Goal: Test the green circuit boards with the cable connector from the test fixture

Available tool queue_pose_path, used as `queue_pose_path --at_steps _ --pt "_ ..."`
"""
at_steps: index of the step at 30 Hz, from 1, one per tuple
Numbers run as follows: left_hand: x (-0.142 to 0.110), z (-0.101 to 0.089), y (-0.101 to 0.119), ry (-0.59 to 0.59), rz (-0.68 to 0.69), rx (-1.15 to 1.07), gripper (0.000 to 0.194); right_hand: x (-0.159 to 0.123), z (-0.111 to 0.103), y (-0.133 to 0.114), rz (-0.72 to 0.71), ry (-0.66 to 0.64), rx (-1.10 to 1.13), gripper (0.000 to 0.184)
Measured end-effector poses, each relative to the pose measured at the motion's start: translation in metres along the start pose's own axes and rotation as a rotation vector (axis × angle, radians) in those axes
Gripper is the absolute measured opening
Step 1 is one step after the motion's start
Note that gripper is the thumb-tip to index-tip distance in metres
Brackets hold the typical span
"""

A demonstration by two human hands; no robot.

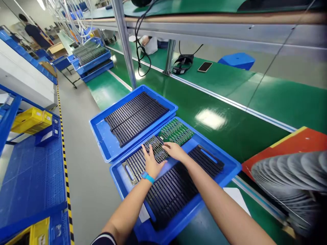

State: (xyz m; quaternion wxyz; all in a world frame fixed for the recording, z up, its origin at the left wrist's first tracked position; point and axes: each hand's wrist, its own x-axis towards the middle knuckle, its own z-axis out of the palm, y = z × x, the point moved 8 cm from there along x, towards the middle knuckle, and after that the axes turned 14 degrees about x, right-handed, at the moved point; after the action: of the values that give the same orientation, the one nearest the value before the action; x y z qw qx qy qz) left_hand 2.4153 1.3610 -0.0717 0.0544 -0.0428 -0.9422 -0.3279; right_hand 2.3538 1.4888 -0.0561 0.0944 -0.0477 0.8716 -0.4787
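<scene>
My left hand point(152, 165), with a blue wristband point(147, 177), lies with fingers spread over a slotted rack of narrow circuit boards point(139, 161) in the nearer blue tray point(231, 166). My right hand point(175, 151) is just to its right, fingers bent together at the boards' edge by a small dark part point(160, 139). What its fingertips hold is hidden. Behind it a green circuit board panel point(176, 132) lies in the same tray. A black slotted rack point(173, 190) fills the tray's front, partly under my right forearm.
A second blue tray point(102, 149) with a black slotted rack point(138, 115) adjoins on the left. Further back are stacked blue trays point(84, 69) of boards. A metal post point(125, 44) and hanging cables point(140, 51) stand behind. A grey ribbed hose point(291, 173) is at right.
</scene>
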Motion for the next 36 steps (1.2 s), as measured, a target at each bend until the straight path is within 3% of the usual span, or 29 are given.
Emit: queue_pose_path --at_steps 4,7,10,16,19,25,32,36 --pt "0.009 -0.005 0.011 0.005 0.065 0.151 0.088 -0.009 -0.005 0.016 -0.018 -0.026 0.053 0.019" --pt "0.013 -0.003 0.024 -0.022 0.142 0.239 0.088 -0.016 -0.002 0.013 -0.034 0.001 0.077 0.019" --pt "0.015 0.003 0.034 -0.051 0.199 0.303 0.074 -0.020 -0.003 0.008 -0.064 0.034 0.066 0.021" --pt "0.016 0.005 0.038 -0.006 0.183 0.385 0.053 -0.030 -0.023 0.007 -0.108 0.176 -0.083 0.028" --pt "0.015 0.004 0.038 0.020 0.175 0.406 0.049 -0.033 -0.030 0.010 -0.093 0.239 -0.172 0.032" --pt "0.015 0.005 0.036 0.044 0.175 0.441 0.041 -0.028 -0.028 0.014 -0.079 0.245 -0.276 0.021" --pt "0.015 0.001 0.045 0.098 0.216 0.477 0.041 -0.039 -0.040 0.001 -0.086 0.276 -0.358 0.032" --pt "0.011 -0.005 0.045 0.156 0.244 0.481 0.050 -0.058 -0.021 -0.002 -0.203 0.177 -0.344 0.027"
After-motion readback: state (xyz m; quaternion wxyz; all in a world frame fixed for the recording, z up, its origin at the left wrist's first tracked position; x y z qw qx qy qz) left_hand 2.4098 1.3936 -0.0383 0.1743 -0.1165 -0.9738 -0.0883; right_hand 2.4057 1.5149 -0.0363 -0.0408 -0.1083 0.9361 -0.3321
